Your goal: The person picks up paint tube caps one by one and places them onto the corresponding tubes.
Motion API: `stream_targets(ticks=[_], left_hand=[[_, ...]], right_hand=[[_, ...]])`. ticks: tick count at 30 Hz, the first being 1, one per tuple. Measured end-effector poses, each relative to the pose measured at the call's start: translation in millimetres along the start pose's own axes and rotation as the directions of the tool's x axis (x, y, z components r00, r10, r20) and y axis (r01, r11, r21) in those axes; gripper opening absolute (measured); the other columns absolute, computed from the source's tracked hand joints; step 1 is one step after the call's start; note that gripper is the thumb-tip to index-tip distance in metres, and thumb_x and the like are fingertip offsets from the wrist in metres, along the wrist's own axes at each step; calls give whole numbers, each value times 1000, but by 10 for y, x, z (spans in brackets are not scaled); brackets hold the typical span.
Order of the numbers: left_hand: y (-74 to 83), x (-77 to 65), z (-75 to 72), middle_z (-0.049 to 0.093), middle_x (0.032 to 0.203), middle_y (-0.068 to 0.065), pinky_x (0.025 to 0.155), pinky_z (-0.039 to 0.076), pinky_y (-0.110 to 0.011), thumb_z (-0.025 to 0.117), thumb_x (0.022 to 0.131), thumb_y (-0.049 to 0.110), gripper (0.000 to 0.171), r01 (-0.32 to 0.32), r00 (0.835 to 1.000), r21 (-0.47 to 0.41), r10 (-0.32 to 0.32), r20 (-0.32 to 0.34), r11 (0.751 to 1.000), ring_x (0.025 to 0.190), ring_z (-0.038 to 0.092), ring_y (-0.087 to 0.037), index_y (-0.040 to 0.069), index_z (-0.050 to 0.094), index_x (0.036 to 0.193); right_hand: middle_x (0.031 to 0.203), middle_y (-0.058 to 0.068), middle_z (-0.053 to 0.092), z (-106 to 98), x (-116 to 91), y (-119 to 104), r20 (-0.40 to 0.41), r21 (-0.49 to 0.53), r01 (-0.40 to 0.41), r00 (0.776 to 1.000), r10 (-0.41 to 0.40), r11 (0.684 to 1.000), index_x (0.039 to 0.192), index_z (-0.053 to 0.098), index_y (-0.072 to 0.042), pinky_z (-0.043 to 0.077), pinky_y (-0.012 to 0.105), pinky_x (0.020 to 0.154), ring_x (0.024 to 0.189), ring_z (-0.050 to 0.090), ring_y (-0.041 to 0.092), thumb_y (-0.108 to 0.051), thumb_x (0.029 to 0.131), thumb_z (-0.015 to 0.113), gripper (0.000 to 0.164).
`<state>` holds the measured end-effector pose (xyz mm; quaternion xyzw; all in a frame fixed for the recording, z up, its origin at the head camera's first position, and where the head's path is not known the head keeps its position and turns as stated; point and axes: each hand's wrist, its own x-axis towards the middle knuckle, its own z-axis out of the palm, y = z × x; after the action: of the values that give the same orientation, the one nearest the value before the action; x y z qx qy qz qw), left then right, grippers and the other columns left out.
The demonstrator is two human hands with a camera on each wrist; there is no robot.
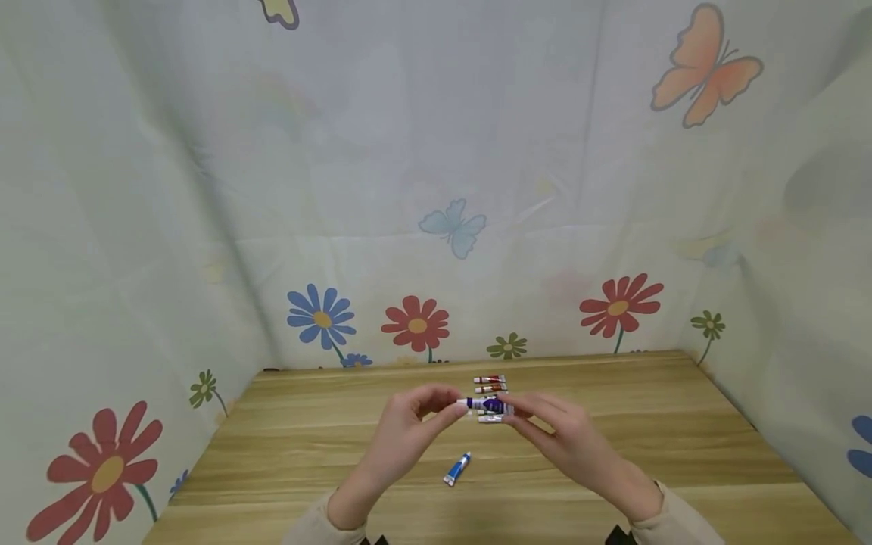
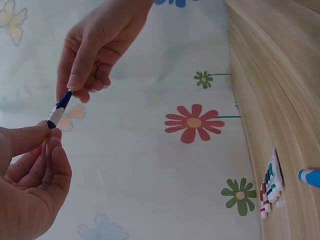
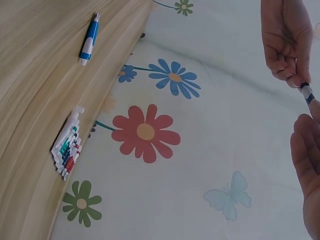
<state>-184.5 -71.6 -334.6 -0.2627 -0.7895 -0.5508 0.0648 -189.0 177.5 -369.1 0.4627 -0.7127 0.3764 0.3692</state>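
Both hands hold a purple paint tube [image 1: 485,405] level above the wooden table. My left hand [image 1: 407,433] pinches its white cap end between thumb and fingers. At the flat crimped end, my right hand [image 1: 571,439] pinches the tube between thumb and fingertips. In the left wrist view the same tube [image 2: 59,111] runs between the two hands; the cap is hidden behind the left fingers. Below the hands a blue paint tube [image 1: 457,469] lies slanted on the table. Behind the held tube, several other paint tubes [image 3: 69,145] lie side by side, partly covered in the head view.
The wooden table [image 1: 306,446] reaches back to a pale curtain [image 1: 518,166] printed with flowers and butterflies. This curtain also hangs along the left and right sides. A red tube [image 1: 489,380] lies farthest back in the row, near the table's rear edge.
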Motion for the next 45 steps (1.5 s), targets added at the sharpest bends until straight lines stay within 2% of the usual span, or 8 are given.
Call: stream_targets(ticks=[10,14,18,23,31,34,39,45], left_hand=[[-69,33,12,73,95,2,80,56,-29,72,95,27,18,60,998,-29,-60,10,998,86,68,-17,11,75,104],[-105,59,19,73,96,2,82,55,-29,71,96,29,19,71,997,-19,-70,16,997,88,68,-18,12,75,105],[-144,88,26,73,97,2,82,55,-29,71,96,29,20,70,997,-10,-70,15,997,88,68,-18,12,75,106],[-217,128,43,73,97,2,80,55,-28,72,95,29,21,84,996,4,-85,12,996,88,68,-17,12,75,106],[-447,225,112,73,94,1,70,53,-26,74,94,28,21,112,993,65,-114,38,992,81,64,-16,11,76,105],[-540,286,146,72,91,3,68,52,-26,73,94,29,20,109,992,105,-115,52,988,78,63,-16,12,76,104],[-702,412,184,70,89,4,66,52,-27,72,95,29,19,99,992,168,-111,60,981,76,61,-15,11,75,103],[-949,532,266,69,90,2,66,52,-26,72,95,22,15,110,988,194,-128,87,975,78,61,-15,9,73,102]], right_hand=[[104,6,74,19,-30,66,30,-19,-9,999,10,1000,122,70,-4,56,20,76,86,71,15,-19,99,65,28],[105,4,74,24,-32,79,35,-17,-58,998,58,998,121,71,-5,55,19,75,87,70,13,-16,99,66,26],[106,1,73,24,-42,103,64,6,-173,983,172,985,121,71,-6,55,19,71,85,66,9,-7,94,70,27],[106,-4,72,36,-66,150,98,9,-307,947,305,952,121,72,-9,54,24,65,81,61,5,-6,93,72,28],[94,-9,68,83,-142,315,119,5,-366,924,363,931,118,74,-9,52,23,59,75,59,3,-8,90,76,27],[95,-10,68,90,-160,389,142,-22,-419,897,418,908,118,74,-11,52,24,62,77,60,3,-13,91,76,27],[97,-8,69,128,-162,552,204,-69,-513,832,515,856,118,73,-9,54,25,68,80,61,4,-21,94,74,27],[94,-8,66,216,-245,747,249,-71,-569,785,567,819,116,73,-8,54,25,72,81,60,6,-17,94,73,24]])
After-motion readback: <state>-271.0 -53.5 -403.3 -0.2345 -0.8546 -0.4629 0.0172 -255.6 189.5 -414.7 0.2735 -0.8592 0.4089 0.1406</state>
